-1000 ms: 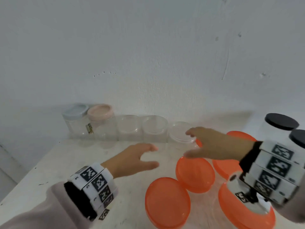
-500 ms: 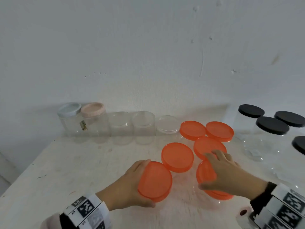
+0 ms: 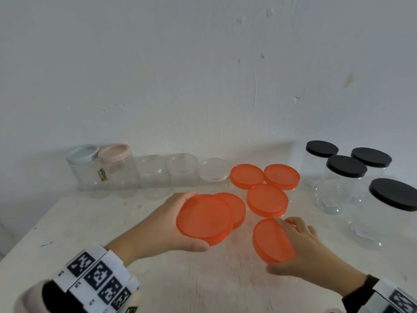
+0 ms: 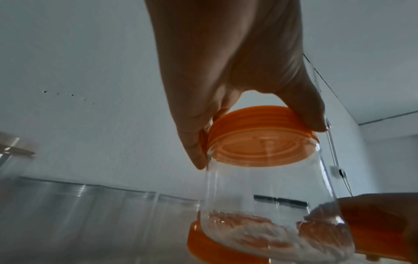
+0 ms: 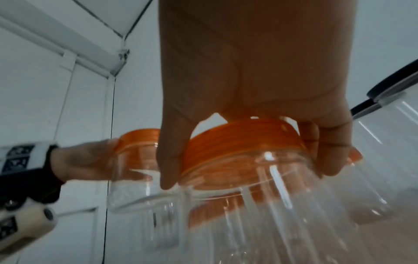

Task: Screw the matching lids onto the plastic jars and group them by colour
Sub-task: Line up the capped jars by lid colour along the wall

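Several clear jars with orange lids cluster mid-table. My left hand point(image 3: 171, 227) grips the orange lid point(image 3: 204, 216) of one jar, which is lifted and tilted; the left wrist view shows fingers and thumb curled round that lid point(image 4: 262, 135) with the clear jar body point(image 4: 267, 192) hanging below. My right hand point(image 3: 300, 249) grips a second orange-lidded jar point(image 3: 272, 240), also tilted; in the right wrist view its fingers wrap the lid point(image 5: 244, 142). Three more orange-lidded jars point(image 3: 267, 199) stand behind, and another point(image 3: 237, 208) is partly hidden by the left jar.
Along the wall at the back left stand a blue-lidded jar point(image 3: 83, 166), a pink-lidded jar point(image 3: 115, 163) and three clear-lidded jars point(image 3: 182, 170). Several black-lidded jars point(image 3: 346, 177) stand at the right. The white table point(image 3: 79, 222) lies bare at front left.
Both hands came back from the far row and took hold of orange-lidded jars. Since half a second ago both jars have risen and tilted.
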A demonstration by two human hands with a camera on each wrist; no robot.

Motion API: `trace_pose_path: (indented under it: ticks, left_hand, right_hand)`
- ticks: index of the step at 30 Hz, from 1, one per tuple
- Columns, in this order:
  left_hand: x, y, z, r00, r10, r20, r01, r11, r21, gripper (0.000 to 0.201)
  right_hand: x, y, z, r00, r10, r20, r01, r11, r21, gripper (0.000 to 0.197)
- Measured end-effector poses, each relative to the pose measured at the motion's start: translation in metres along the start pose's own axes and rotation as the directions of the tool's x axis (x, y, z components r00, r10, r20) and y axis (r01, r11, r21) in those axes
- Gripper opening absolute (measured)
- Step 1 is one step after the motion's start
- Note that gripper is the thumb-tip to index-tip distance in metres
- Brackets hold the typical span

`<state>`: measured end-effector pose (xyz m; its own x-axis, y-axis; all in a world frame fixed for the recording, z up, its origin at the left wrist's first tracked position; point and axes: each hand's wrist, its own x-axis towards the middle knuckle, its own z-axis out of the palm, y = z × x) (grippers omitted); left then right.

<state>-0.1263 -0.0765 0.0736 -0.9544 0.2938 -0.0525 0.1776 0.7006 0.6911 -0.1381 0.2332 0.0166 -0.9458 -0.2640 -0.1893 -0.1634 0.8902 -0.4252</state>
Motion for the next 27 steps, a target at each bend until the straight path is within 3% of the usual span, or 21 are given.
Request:
trace_pose_path:
  ticks: [3,6,11,21,27]
  left_hand:
    - [0.011,0.013,-0.008,0.998,0.025,-0.062,-0.03,0.995,-0.09,0.11]
    - [0.029,0.022,-0.01,0.99,0.023,-0.14,-0.049,0.982,-0.181,0.111]
    - [0.064,0.034,0.003,0.971,0.009,-0.239,-0.044,0.989,-0.141,0.121]
    - [0.087,0.028,0.02,0.98,-0.045,-0.194,0.037,0.998,-0.046,0.127]
    - [0.081,0.008,0.021,0.99,-0.107,-0.093,0.077,0.959,-0.274,0.14]
  right_hand:
    - [-0.008,0.005,-0.016,0.999,-0.019,-0.041,0.023,0.996,0.089,0.121]
    - [-0.007,0.008,-0.043,0.982,-0.037,-0.185,0.065,0.987,0.144,0.121]
    - [0.02,0.003,-0.078,0.923,0.022,-0.384,0.077,0.968,0.241,0.106]
    - [0.072,-0.006,-0.07,0.922,0.025,-0.386,0.031,0.99,0.139,0.104]
    - [0.084,-0.007,-0.064,0.91,0.014,-0.415,0.072,0.979,0.19,0.116]
